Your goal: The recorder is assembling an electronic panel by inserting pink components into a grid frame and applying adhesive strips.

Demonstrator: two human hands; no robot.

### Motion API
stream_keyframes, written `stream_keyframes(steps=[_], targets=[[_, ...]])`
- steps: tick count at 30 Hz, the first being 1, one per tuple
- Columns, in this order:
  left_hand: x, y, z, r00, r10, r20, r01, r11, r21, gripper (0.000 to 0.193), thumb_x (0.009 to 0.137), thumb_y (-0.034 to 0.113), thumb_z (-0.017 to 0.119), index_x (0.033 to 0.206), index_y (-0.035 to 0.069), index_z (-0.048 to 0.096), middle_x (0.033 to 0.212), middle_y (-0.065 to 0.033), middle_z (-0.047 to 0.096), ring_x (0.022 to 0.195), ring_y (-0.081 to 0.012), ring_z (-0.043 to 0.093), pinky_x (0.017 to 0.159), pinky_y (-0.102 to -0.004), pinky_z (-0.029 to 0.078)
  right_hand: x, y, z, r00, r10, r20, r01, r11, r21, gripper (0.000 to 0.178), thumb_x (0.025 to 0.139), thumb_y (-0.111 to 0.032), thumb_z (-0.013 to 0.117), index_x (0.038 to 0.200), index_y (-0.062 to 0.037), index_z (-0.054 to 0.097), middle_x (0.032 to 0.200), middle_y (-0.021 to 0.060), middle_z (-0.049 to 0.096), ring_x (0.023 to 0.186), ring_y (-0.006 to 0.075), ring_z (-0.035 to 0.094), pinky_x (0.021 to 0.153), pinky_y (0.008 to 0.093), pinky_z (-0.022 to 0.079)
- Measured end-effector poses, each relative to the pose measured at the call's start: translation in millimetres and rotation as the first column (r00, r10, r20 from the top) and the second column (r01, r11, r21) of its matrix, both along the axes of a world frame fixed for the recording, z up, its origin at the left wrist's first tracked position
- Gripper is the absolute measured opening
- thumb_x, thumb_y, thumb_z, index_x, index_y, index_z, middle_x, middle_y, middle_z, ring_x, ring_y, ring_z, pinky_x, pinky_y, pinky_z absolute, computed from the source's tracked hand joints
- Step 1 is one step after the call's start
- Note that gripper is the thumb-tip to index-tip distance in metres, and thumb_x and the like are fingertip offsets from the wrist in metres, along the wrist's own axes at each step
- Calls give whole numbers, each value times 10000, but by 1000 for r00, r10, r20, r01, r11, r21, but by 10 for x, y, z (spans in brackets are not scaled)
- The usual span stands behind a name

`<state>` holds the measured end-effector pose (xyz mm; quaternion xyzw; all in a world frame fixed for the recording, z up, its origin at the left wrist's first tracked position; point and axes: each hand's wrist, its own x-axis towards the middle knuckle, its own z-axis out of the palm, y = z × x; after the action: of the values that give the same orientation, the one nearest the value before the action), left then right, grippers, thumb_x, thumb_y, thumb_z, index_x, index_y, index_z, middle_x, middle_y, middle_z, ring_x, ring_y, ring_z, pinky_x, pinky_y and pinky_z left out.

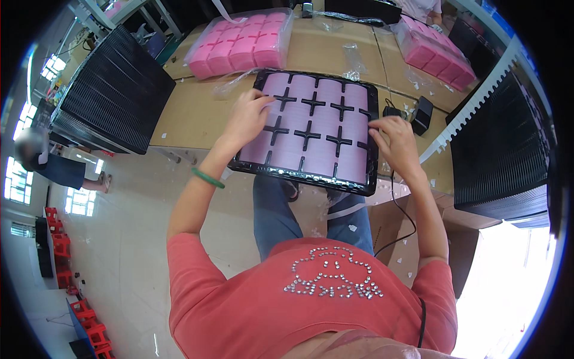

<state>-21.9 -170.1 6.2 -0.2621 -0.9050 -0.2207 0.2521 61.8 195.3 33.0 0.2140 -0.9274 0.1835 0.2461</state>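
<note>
A black plastic tray filled with pale pink, rounded-top blocks in rows lies before me, its near edge over my knees. Black cross-shaped dividers stand between the blocks. My left hand is closed at the tray's left side, its fingertips pressed together against a block by the upper left cross. At the right rim, my right hand has thumb and forefinger drawn together, the other fingers curled. Whatever either pinch holds is too small to make out.
Stacks of black trays stand left and right. Bagged bright pink blocks sit at the back left and back right. A small black device with a cable lies right of the tray, near a white serrated strip. Another person stands far left.
</note>
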Motion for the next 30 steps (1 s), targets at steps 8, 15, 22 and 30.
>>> stream_keyframes(steps=[8, 15, 22, 30], targets=[[-885, 753, -233, 976, -195, -99, 165, 953, -253, 310, 868, 67, 547, 1100, 134, 740, 1068, -108, 641, 1081, -289, 586, 925, -411, 466, -1578, -404, -465, 972, 237, -4, -234, 961, 147, 270, 825, -54, 580, 1056, -86, 717, 1139, 81, 662, 1113, 279, 572, 972, 379, 472], [-1084, 422, -187, 981, -186, 57, 190, 853, -486, 347, 862, 81, 565, 1151, 175, 733, 1077, -75, 636, 1064, -272, 589, 921, -400, 462, -1723, -328, -460, 951, 295, 89, -307, 882, 359, 278, 821, -63, 547, 1026, -96, 733, 1089, 34, 676, 1112, 236, 564, 957, 348, 479], [-991, 196, -173, 981, -182, 65, 192, 887, -421, 349, 866, 44, 553, 1151, 136, 733, 1081, -70, 647, 1039, -275, 603, 898, -389, 480, -1617, 96, -516, 959, 283, -3, -271, 919, 286, 259, 786, -51, 579, 981, -72, 749, 1060, 17, 687, 1105, 246, 559, 971, 363, 460], [-1036, -45, -230, 999, -15, -45, -11, 856, -517, 454, 823, 21, 547, 1257, 115, 644, 1146, -87, 662, 1104, -280, 602, 950, -436, 455, -1359, 284, -473, 997, 73, 4, -71, 949, 307, 280, 791, -43, 558, 1015, -64, 724, 1086, 45, 688, 1183, 262, 545, 1037, 403, 414]])
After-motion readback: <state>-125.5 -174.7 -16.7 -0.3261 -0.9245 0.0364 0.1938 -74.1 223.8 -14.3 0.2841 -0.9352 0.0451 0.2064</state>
